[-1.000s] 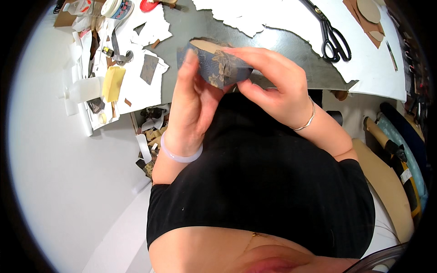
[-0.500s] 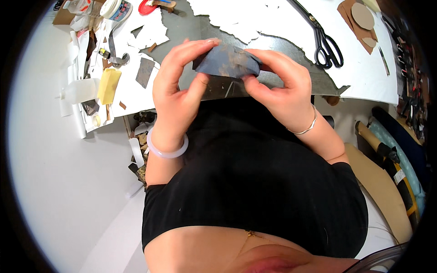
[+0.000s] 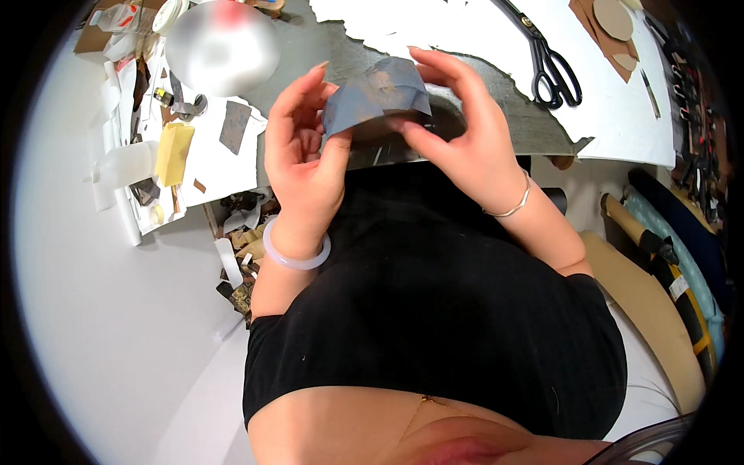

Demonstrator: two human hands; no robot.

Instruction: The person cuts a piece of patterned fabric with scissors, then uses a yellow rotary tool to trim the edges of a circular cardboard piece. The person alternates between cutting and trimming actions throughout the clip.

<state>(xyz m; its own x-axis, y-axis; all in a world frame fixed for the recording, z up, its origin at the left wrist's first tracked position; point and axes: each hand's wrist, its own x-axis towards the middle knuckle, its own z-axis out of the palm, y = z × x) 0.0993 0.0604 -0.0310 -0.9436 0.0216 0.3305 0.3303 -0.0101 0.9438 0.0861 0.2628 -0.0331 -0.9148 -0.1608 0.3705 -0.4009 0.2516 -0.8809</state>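
A bent piece of grey sandpaper [image 3: 377,91], smeared with brown dust, is held up between my hands over the table's near edge. My left hand [image 3: 306,139] has its thumb at the sheet's lower left corner, with the fingers curled behind that side. On the other side, my right hand [image 3: 463,116] tucks its thumb under the sheet's lower edge. Its fingers curve around the far right side, with the fingertips partly hidden. The paper arches, and its underside is in shadow.
Black scissors [image 3: 552,74] lie at the right, near brown pieces [image 3: 581,31] and a thin tool [image 3: 649,93]. To the left are a yellow block [image 3: 174,155], a white bottle [image 3: 132,164] and another grey piece [image 3: 235,128]. A blurred pale patch covers the upper left. Rolled materials [image 3: 647,240] stand right.
The sandpaper has opened into a taller arch and shifted slightly left. My left fingers have come off its top edge and curled behind; my right fingers have spread wider and upward.
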